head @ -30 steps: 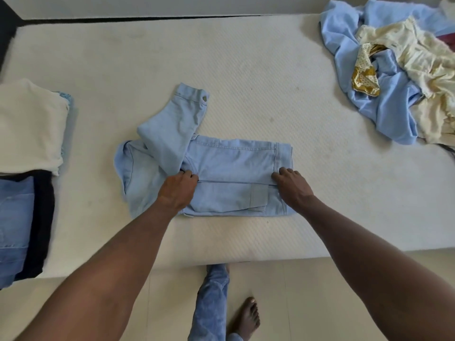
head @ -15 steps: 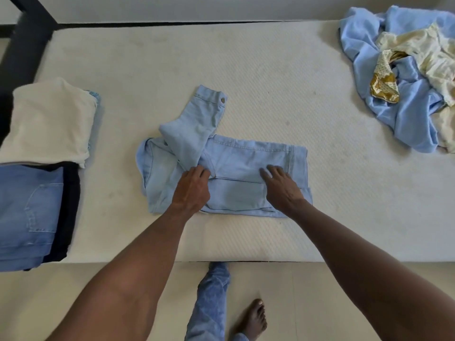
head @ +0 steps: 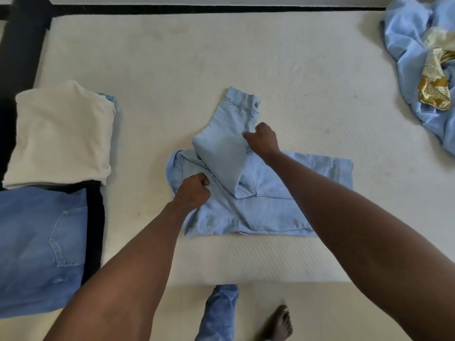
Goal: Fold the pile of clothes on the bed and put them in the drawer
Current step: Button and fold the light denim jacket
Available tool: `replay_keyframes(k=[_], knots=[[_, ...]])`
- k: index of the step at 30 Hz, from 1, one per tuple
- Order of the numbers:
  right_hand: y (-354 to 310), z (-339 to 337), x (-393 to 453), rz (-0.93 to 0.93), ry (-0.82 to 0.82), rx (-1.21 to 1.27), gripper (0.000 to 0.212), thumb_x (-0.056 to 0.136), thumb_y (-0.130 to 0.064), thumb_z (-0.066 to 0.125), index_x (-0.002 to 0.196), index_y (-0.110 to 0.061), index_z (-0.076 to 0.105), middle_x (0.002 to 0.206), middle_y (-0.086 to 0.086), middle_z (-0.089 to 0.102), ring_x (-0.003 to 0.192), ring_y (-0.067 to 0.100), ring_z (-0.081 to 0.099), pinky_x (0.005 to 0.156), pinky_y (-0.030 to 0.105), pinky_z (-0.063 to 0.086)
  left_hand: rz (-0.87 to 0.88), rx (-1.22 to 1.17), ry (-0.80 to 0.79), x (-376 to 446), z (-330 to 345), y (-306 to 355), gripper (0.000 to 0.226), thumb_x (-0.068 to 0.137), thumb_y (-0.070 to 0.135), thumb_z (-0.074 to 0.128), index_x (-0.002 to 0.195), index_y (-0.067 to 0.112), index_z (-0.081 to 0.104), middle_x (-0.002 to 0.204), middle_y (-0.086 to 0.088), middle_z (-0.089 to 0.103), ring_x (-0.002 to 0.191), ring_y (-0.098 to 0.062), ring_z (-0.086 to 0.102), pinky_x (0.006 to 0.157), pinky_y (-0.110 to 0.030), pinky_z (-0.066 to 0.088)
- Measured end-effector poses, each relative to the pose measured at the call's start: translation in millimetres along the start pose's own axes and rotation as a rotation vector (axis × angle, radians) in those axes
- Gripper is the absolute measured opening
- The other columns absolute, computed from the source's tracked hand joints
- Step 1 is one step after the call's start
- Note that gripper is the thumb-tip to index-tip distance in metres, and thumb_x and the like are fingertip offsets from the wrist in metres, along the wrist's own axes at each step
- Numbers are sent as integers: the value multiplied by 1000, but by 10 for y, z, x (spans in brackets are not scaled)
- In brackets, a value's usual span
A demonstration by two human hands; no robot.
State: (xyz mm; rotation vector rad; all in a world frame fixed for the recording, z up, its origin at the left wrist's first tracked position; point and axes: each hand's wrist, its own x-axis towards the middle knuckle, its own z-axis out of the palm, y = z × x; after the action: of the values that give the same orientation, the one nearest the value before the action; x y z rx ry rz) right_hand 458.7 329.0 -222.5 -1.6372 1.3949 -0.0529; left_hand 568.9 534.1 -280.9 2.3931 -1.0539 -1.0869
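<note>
Right hand (head: pixel 262 141) pinches the sleeve (head: pixel 221 153) of the jacket (head: pixel 270 205).
Left hand (head: pixel 193 193) grips its left edge, fingers curled.

I am seeing both forearms bare from the frame's lower edge up to the wrists; no sleeves are showing anywhere along them. The left hand (head: pixel 193 193) and the right hand (head: pixel 263 141) are wearing no gloves, and I am spotting no rings, watch or bands. Below the bed edge, one leg is wearing faded blue denim trousers (head: pixel 219 313), the cloth mottled lighter in patches and creasing along the shin. Beside it a bare foot (head: pixel 279 324) is showing, toes visible, no sock or shoe.
</note>
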Motion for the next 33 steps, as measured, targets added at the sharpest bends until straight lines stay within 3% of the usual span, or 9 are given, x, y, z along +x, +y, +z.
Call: replay_keyframes(k=[3, 7, 10, 13, 17, 19, 24, 27, 33], knots=[[-215, 104, 278, 245, -53, 311, 64, 86, -34, 74, 133, -2, 45, 110, 5, 52, 89, 16, 52, 68, 27, 42, 12, -47, -116, 101, -15, -78, 16, 82, -1, 60, 91, 10, 52, 82, -3, 54, 78, -22, 51, 63, -29, 36], [-282, 181, 540, 387, -12, 500, 35, 83, -11, 77, 110, -3, 56, 88, 8, 54, 72, 19, 54, 57, 29, 42, -26, -119, -168, 95, -32, -91, 13, 82, 8, 63, 92, 10, 54, 79, -3, 56, 75, -24, 56, 65, -31, 43], [-276, 224, 578, 447, 58, 507, 20, 81, 1, 70, 74, -8, 53, 65, 5, 45, 51, 15, 41, 44, 25, 35, 131, -19, 308, -87, -106, -134, 16, 85, 15, 61, 100, 7, 59, 91, -12, 63, 85, -30, 61, 74, -40, 50], [-278, 266, 536, 432, 132, 510, 14, 80, -1, 66, 92, -5, 60, 82, 9, 56, 67, 20, 53, 51, 28, 41, -112, 9, 762, -138, -285, -215, 43, 86, 27, 66, 119, 5, 52, 109, -17, 55, 98, -37, 55, 83, -46, 47], [-363, 331, 240, 285, 411, 117, 48, 82, -9, 59, 127, -3, 46, 125, 13, 52, 113, 28, 51, 90, 37, 49, -396, -163, 400, -98, -517, -204, 49, 87, 32, 67, 125, 8, 48, 116, -19, 60, 104, -39, 60, 83, -43, 49], [-455, 427, -21, -143, 469, -159, 32, 81, -2, 53, 113, -5, 54, 113, 10, 55, 104, 25, 51, 86, 36, 46, -295, -156, 322, -73, -529, -201, 38, 87, 21, 64, 121, 7, 53, 105, -19, 65, 95, -38, 63, 76, -40, 50], [-437, 997, -518, -629, -182, -593, 17, 90, -8, 48, 97, -6, 64, 102, 13, 63, 92, 33, 61, 71, 35, 46, -343, -602, 442, -98, -590, -126, 16, 92, 24, 58, 80, 15, 65, 89, -9, 69, 83, -25, 61, 70, -31, 45], [-297, 1243, -565, -586, -329, -732, 13, 96, -18, 52, 95, -9, 62, 112, 11, 63, 102, 31, 62, 75, 32, 43, -411, -694, 442, 26, -680, -261, 16, 91, 23, 57, 87, 15, 70, 93, -8, 72, 88, -28, 65, 79, -38, 53], [-156, 1573, -764, -355, -243, -499, 45, 96, -44, 54, 66, -12, 46, 72, 6, 57, 72, 26, 58, 63, 31, 42, -388, -698, 155, 517, -1027, -399, 23, 82, 29, 78, 75, 10, 67, 73, -11, 69, 66, -24, 63, 59, -30, 52]])
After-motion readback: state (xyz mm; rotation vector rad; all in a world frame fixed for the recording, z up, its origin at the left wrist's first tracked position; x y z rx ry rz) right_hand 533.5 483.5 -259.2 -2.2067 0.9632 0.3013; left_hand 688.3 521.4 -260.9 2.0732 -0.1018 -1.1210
